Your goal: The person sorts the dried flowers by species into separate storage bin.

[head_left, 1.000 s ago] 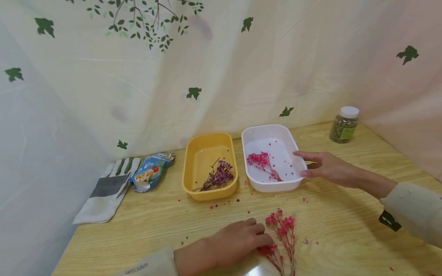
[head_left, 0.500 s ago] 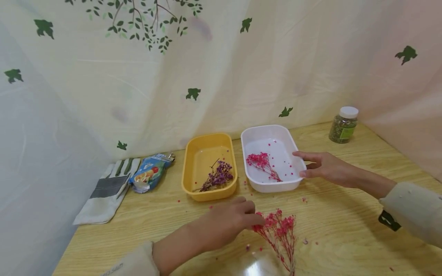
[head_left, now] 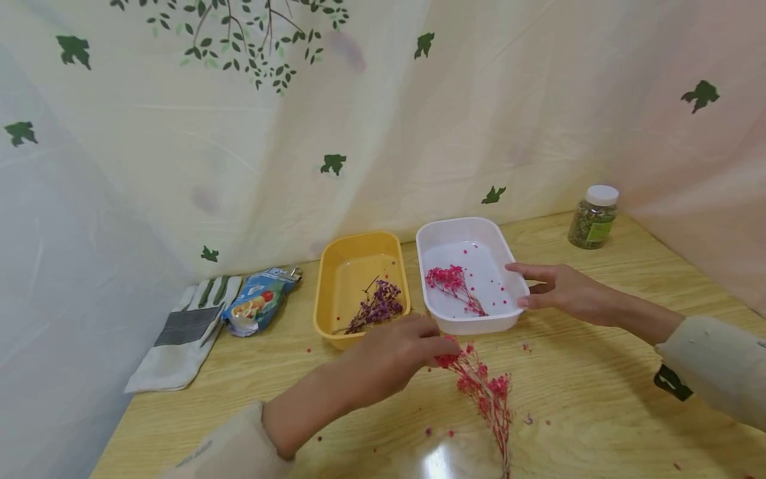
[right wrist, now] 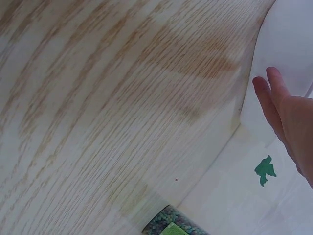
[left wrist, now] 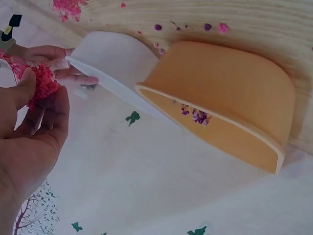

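Observation:
My left hand (head_left: 395, 352) pinches a sprig of pink dried flowers (left wrist: 46, 85) by its blossoms. Its thin stems trail down toward the near table edge, over more pink dried flowers (head_left: 499, 392). With thumb and index finger at the rim and other fingers against the outer wall, my right hand (head_left: 568, 293) holds the right side of a white tray (head_left: 479, 326). Pink dried flowers (head_left: 449, 279) and loose petals lie inside that tray. Beside it, a yellow tray (head_left: 353, 266) contains purple dried flowers (head_left: 383, 303); my left hand overlaps its front corner in the head view.
A jar (head_left: 592, 219) with a white lid stands at the back right. At the left lie a pair of work gloves (head_left: 185, 326) and a blue pouch (head_left: 257, 303). Petals are scattered over the wooden table (head_left: 598, 399); a leaf-patterned cloth (head_left: 389, 120) hangs behind.
My left hand has moved away from me toward the trays, lifting a pink sprig off the others. The right hand and both trays have stayed in place.

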Available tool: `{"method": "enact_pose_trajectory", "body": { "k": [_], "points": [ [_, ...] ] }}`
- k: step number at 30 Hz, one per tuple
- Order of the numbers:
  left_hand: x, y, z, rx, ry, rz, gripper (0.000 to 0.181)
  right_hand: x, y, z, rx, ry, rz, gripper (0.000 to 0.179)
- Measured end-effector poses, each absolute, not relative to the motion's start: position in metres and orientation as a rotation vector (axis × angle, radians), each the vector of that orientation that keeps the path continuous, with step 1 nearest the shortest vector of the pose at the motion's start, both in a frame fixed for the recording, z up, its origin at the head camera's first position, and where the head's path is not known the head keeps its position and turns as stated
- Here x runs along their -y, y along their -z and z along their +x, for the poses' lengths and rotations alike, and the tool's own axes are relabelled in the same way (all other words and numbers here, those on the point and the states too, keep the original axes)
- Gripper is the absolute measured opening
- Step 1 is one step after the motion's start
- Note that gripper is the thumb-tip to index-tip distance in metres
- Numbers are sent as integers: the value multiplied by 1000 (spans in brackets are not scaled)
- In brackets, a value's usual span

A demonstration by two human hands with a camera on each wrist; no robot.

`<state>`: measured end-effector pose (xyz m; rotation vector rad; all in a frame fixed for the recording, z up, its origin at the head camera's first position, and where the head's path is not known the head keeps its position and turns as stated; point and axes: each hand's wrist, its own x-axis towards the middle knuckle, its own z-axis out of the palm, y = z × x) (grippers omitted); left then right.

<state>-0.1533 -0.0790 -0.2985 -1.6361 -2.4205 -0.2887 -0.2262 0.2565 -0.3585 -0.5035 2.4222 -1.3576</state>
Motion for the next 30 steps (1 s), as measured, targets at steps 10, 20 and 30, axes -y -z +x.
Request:
{"method": "enact_pose_trajectory", "body": {
  "k": [10, 20, 30],
  "points": [
    [73, 285, -183, 2527, 239, -1511, 31, -256, 359, -226, -2419, 1365, -510, 72],
    [61, 276, -213, 2711, 151, -1377, 31, -256, 358, -226, -2408, 1362, -511, 72],
    [48, 277, -244, 2824, 60, -1263, 32, -257, 359, -227, -2408, 1345, -484, 72]
  ]
}}
